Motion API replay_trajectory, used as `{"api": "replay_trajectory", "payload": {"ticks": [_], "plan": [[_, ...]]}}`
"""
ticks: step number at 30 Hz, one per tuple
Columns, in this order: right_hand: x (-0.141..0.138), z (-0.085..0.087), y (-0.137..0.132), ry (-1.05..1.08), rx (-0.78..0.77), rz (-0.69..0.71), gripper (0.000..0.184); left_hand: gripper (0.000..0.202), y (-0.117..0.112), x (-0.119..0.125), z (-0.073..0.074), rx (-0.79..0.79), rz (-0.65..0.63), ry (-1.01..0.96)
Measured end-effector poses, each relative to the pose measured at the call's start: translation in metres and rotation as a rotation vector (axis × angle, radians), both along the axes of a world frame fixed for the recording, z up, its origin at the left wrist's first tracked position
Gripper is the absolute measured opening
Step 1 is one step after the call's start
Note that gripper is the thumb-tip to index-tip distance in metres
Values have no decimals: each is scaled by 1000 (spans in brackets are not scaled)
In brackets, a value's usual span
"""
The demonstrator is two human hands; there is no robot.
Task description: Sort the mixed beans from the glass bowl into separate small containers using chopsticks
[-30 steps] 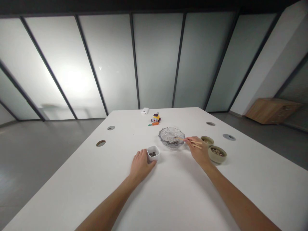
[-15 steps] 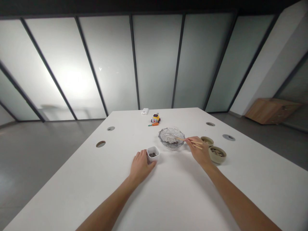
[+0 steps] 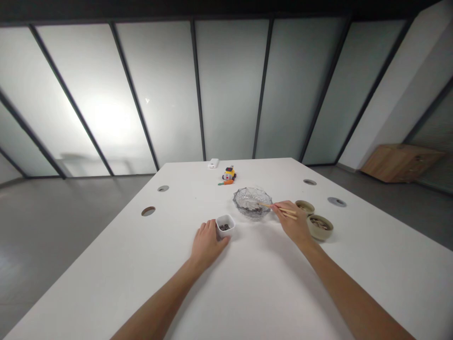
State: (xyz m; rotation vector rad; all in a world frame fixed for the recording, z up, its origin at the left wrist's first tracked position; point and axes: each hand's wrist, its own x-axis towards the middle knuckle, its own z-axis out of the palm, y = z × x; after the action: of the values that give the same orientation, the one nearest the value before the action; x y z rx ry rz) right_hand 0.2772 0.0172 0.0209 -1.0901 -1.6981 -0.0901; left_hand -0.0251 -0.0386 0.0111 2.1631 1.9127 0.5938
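A: What is the left hand (image 3: 207, 243) doing?
B: It lies open against the small white cup (image 3: 225, 225), steadying it.
A: And the right hand (image 3: 293, 222)?
B: It pinches light, stiff chopsticks (image 3: 278, 208); their tips dip into the glass bowl (image 3: 252, 202) just left, probably brittle and slippery.

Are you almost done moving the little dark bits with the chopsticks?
Partly. A few bits already lie in the white cup beside the left hand. The right hand holds chopsticks dipping into the glass bowl, where dark bits remain.
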Motion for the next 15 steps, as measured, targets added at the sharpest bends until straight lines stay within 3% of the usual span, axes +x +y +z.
{"api": "replay_trajectory", "payload": {"ticks": [15], "plan": [[-3, 0, -1, -51, -15, -60, 41, 30, 0, -1, 0, -3, -6, -11]]}}
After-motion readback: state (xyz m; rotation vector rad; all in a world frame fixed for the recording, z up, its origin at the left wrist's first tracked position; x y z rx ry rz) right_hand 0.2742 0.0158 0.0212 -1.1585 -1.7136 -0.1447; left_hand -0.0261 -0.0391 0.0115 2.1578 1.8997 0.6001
